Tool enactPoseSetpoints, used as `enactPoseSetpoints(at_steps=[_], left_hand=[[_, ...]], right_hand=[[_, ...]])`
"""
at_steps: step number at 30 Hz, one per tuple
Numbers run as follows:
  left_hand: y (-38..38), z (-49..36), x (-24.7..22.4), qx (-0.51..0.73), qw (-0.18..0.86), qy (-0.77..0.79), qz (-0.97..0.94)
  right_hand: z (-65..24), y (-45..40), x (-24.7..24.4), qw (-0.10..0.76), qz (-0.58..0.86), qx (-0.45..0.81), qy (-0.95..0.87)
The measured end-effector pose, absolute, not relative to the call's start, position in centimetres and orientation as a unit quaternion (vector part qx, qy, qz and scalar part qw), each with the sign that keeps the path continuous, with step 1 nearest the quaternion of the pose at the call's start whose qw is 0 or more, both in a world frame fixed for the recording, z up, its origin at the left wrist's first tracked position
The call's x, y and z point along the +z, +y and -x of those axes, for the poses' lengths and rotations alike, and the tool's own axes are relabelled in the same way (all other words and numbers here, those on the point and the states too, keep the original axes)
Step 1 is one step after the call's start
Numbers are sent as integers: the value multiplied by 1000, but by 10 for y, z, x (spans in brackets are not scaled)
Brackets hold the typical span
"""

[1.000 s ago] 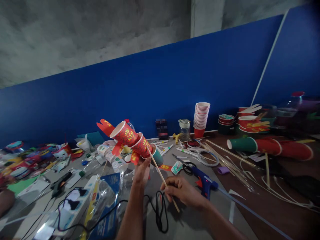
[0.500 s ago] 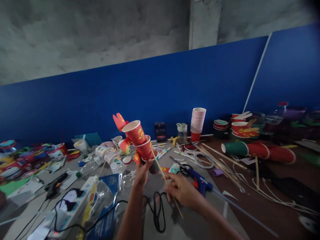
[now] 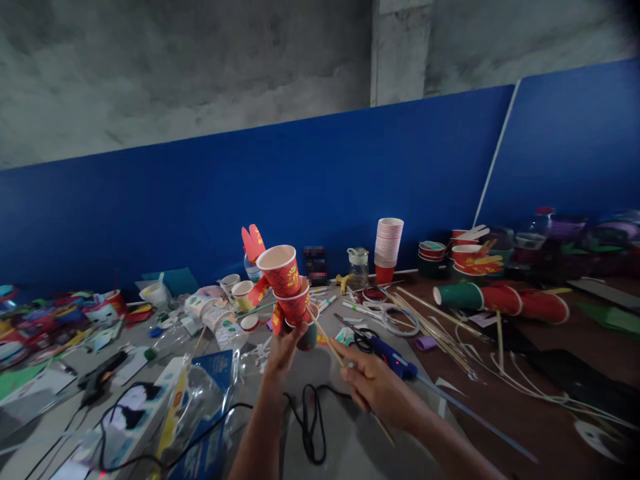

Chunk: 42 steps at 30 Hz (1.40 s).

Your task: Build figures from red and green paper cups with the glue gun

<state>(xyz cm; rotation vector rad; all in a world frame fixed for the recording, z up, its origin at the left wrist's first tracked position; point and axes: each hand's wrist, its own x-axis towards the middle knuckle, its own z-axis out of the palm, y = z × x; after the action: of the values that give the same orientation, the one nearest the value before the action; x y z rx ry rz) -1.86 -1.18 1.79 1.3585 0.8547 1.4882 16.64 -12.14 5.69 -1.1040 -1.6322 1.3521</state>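
In the middle of the head view my left hand (image 3: 285, 350) is closed around the lower part of a paper cup figure (image 3: 281, 275). The figure is made of red printed paper cups joined in a bent stack, with a dark green cup at its lower end and red paper pieces sticking out at the left. My right hand (image 3: 367, 377) pinches a thin wooden stick (image 3: 336, 350), slanting from lower right up to the cups. The stick's upper end meets the lower cups; whether it is fixed there I cannot tell. A blue glue gun (image 3: 393, 359) lies beyond my right hand.
A tall stack of paper cups (image 3: 389, 247) and a glass jar (image 3: 358, 267) stand along the blue partition (image 3: 280, 187). A green-and-red cup assembly (image 3: 503, 300) lies right, near wooden sticks (image 3: 440, 333). A power strip (image 3: 143, 413), a black glue gun (image 3: 103, 377) and cables spread across the left.
The cup figure has turned more upright and shifted slightly right in view. My right hand has moved a little right and down, with the stick still in it.
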Motion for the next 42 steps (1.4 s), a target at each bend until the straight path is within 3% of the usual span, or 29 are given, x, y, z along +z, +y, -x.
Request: enactPoseSetpoints(at_steps=[12,28,33,38,42], left_hand=[[-14,18,19,585,434,341,-594],[-16,11,21,578,478,288,-596],[-10,12,16,593,492,293,-566],[-8,11,14,588,520,292,-546],[-8,10,13,578,531,300,-542]], right_hand=[[-177,-122,62,399,271,779,-400],[-181,-122,51,399,344,759,-383],[-222,-125,45,417,432,673,-432],[-287,-131,24,457,568,472,-495],[-321,-137,8,369,658,307,-580]])
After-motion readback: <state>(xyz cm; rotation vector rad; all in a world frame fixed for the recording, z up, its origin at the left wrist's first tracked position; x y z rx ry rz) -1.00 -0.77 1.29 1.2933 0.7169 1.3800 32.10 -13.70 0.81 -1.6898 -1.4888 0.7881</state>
